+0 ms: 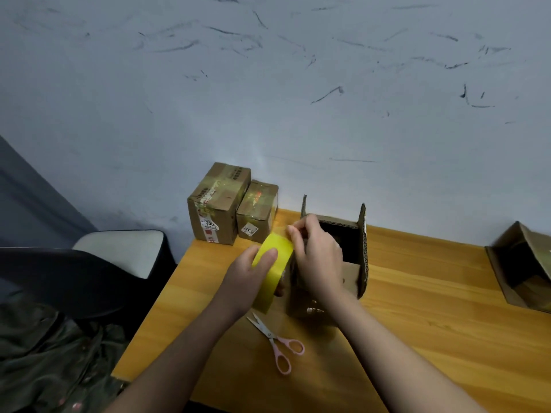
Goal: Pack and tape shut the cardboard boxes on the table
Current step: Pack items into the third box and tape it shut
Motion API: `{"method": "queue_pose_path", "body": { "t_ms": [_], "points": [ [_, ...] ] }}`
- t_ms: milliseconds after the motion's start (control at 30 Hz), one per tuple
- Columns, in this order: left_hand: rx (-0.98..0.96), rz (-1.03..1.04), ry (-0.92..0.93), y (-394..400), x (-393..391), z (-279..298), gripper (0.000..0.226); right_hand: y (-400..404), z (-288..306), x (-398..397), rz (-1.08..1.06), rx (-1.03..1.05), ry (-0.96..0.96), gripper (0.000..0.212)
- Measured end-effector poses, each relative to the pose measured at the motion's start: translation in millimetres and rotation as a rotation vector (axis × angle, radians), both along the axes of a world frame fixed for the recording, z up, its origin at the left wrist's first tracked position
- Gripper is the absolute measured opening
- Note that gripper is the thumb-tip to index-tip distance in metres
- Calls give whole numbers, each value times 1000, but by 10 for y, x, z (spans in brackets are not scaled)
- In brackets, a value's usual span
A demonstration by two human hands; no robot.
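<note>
Left hand (249,274) grips the yellow tape roll (272,262) while the right hand (317,254) pinches at its upper edge, right against the open cardboard box (354,251) with flaps standing up. Pink-handled scissors (275,341) lie on the wooden table (432,308) just in front. Two taped boxes, the bigger (217,204) and smaller (258,211), sit touching by the wall; another open box (521,263) sits far right

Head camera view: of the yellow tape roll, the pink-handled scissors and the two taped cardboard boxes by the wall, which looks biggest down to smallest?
1. Taller taped cardboard box
2. Shorter taped cardboard box
3. Yellow tape roll and pink-handled scissors: too alike to rank, and both nearer the camera.
</note>
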State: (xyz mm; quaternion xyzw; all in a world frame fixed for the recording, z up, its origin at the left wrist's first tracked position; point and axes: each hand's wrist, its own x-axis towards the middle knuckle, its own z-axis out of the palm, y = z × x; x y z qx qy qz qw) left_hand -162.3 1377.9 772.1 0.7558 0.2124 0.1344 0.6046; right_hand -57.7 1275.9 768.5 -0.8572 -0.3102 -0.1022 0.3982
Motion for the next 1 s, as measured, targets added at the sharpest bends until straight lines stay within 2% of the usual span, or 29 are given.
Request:
{"method": "queue_pose_path", "body": {
  "t_ms": [133, 233, 267, 300, 367, 400, 433, 467, 600, 667, 700, 800, 867, 933, 1000],
  "points": [
    [-94, 26, 89, -1, -48, 32, 20, -29, -1, -96, 28, 29, -77, 22],
    [-128, 13, 84, -31, -126, 32, 19, -70, 10, -135, 29, 92, 31, 12],
    [-36, 11, 82, -42, -153, 21, 18, -77, 30, -123, 29, 147, 119, 11],
    [150, -3, 102, -53, -176, 3, 17, -75, 45, -103, 40, 221, 225, 12],
    [634, 17, 215, -89, -218, -90, 24, -66, 49, -98, 84, 331, 404, 13],
    [780, 58, 265, -102, -224, -149, 28, -68, 42, -121, 98, 326, 427, 12],
    [805, 111, 285, -144, -230, -154, 31, -77, 27, -146, 105, 285, 381, 11],
    [749, 146, 308, -168, -231, -178, 31, -86, 20, -180, 116, 241, 304, 10],
    [119, 230, 212, -201, -178, -168, 26, -59, 72, -231, 234, 218, 56, 11],
    [18, 215, 187, -175, -196, -216, 26, -28, 48, -282, 304, 161, -40, 16],
    [-19, 207, 177, -149, -213, -231, 26, -17, 27, -306, 325, 171, -16, 14],
    [-222, 171, 180, -6, -268, -297, 33, 33, 34, -301, 349, 334, 379, 8],
    [-279, 103, 189, 79, -306, -356, 26, 111, 60, -239, 307, 397, 615, 9],
    [-207, 61, 201, 160, -357, -450, 10, 206, 61, -180, 269, 400, 775, 10],
    [-237, 22, 198, 209, -410, -530, 10, 279, 4, -160, 254, 391, 804, 9]
  ]
}}
